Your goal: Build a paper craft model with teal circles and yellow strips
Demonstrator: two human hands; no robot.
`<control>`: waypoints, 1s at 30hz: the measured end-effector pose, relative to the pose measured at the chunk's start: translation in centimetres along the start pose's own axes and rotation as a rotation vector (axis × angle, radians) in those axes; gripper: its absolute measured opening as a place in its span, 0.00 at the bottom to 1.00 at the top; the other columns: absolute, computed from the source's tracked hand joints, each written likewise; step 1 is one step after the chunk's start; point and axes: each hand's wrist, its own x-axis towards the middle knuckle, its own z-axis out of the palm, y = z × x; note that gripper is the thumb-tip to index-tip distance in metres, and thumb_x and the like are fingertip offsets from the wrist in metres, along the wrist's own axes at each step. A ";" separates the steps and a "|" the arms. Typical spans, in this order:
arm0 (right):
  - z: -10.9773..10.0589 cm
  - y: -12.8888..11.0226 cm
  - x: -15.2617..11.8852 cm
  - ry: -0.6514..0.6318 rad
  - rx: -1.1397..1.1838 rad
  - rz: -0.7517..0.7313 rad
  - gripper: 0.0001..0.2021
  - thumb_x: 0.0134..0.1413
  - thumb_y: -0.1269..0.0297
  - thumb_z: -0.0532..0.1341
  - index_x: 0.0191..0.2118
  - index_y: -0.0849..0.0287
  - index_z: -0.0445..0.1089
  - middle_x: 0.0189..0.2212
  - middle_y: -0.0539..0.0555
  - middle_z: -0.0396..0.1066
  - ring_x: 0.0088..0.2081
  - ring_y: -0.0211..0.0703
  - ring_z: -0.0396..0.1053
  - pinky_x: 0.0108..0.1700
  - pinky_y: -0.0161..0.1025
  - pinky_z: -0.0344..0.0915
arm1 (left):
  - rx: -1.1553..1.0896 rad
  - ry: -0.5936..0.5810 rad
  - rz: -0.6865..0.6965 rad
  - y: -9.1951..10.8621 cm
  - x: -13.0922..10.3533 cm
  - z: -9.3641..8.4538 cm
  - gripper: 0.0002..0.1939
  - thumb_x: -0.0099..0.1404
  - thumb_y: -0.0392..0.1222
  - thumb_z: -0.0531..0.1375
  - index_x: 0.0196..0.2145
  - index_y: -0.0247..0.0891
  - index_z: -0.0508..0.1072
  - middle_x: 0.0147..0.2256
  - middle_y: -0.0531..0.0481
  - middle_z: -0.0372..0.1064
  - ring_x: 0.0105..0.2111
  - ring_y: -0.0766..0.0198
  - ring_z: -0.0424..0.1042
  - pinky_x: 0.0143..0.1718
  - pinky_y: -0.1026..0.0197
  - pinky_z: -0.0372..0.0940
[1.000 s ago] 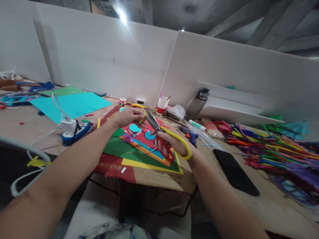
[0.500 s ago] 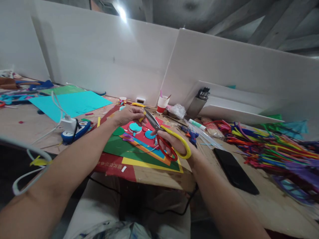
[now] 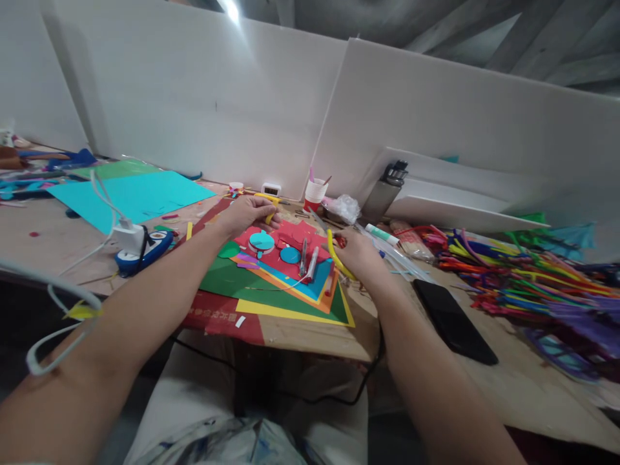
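The left hand pinches a small yellow paper piece; well apart from it, the right hand is closed around metal-bladed scissors with yellow and red handles, low over the bench. A careless swing could knock the white-and-red paper cups beyond the right hand; a loosened pinch could drop the paper. The scissors' long axis slants forward and leftward from the right hand, blades pointing away from the person.

Scissors: smooth plastic handle; green sheet: matt paper; bag: crinkled, glossy.
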 end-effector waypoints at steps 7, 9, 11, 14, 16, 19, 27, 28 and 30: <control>1.8 1.5 0.3 -0.150 -0.169 0.074 0.17 0.53 0.66 0.57 0.49 0.58 0.72 0.45 0.62 0.75 0.46 0.53 0.72 0.42 0.39 0.63 | -0.072 0.126 0.006 -0.1 0.4 -0.3 0.09 0.64 0.40 0.62 0.35 0.29 0.74 0.29 0.43 0.77 0.26 0.66 0.76 0.26 0.67 0.71; 2.1 1.3 0.3 -0.196 -0.189 0.053 0.16 0.53 0.66 0.58 0.48 0.60 0.72 0.46 0.62 0.75 0.46 0.52 0.72 0.43 0.39 0.63 | -0.076 0.132 0.009 -0.1 0.4 -0.4 0.09 0.64 0.41 0.62 0.35 0.29 0.74 0.29 0.43 0.76 0.26 0.66 0.76 0.26 0.67 0.71; 2.2 1.0 0.2 -0.245 -0.223 0.051 0.15 0.54 0.66 0.58 0.48 0.61 0.72 0.45 0.63 0.74 0.46 0.53 0.72 0.43 0.40 0.63 | -0.081 0.126 0.009 -0.2 0.4 -0.4 0.10 0.63 0.41 0.62 0.35 0.29 0.74 0.29 0.43 0.76 0.26 0.66 0.76 0.26 0.67 0.71; 1.9 0.4 0.0 -0.193 -0.295 0.014 0.14 0.57 0.65 0.58 0.47 0.63 0.73 0.47 0.67 0.72 0.49 0.57 0.69 0.49 0.46 0.62 | -0.080 0.136 0.008 -0.2 0.4 -0.4 0.10 0.63 0.41 0.62 0.35 0.29 0.74 0.30 0.43 0.77 0.27 0.66 0.76 0.26 0.67 0.71; 1.6 -0.2 -0.4 -0.087 -0.244 -0.091 0.14 0.59 0.65 0.57 0.47 0.63 0.74 0.48 0.67 0.70 0.51 0.57 0.66 0.52 0.49 0.60 | -0.071 0.145 0.007 -0.2 0.4 -0.4 0.09 0.64 0.41 0.62 0.35 0.30 0.74 0.30 0.43 0.77 0.27 0.66 0.76 0.27 0.66 0.71; 1.3 -1.8 -1.2 -0.121 0.021 -0.408 0.12 0.58 0.65 0.60 0.47 0.58 0.73 0.47 0.60 0.70 0.50 0.49 0.66 0.53 0.44 0.60 | -0.067 0.152 0.006 -0.3 0.4 -0.4 0.09 0.65 0.41 0.61 0.35 0.30 0.74 0.30 0.43 0.77 0.28 0.65 0.76 0.27 0.66 0.71; 1.8 -5.8 -4.0 -0.439 -0.055 -0.608 0.07 0.60 0.71 0.57 0.35 0.61 0.73 0.35 0.57 0.72 0.40 0.45 0.64 0.47 0.45 0.56 | -0.097 0.152 0.021 -0.4 0.6 -0.4 0.07 0.65 0.38 0.60 0.35 0.31 0.73 0.30 0.46 0.76 0.26 0.68 0.75 0.25 0.68 0.70; 1.6 -6.0 -4.2 -0.455 -0.021 -0.626 0.07 0.60 0.71 0.57 0.34 0.61 0.73 0.35 0.57 0.72 0.39 0.45 0.65 0.47 0.45 0.57 | -0.103 0.154 0.020 -0.4 0.6 -0.4 0.07 0.65 0.39 0.60 0.34 0.31 0.73 0.30 0.46 0.76 0.26 0.68 0.75 0.25 0.68 0.69; 0.8 -6.1 -4.7 -0.568 0.136 -0.683 0.07 0.59 0.72 0.58 0.34 0.60 0.74 0.34 0.55 0.74 0.38 0.43 0.67 0.46 0.41 0.60 | -0.113 0.167 0.009 -0.3 0.5 -0.4 0.07 0.65 0.39 0.61 0.34 0.31 0.73 0.29 0.46 0.76 0.26 0.67 0.75 0.25 0.68 0.69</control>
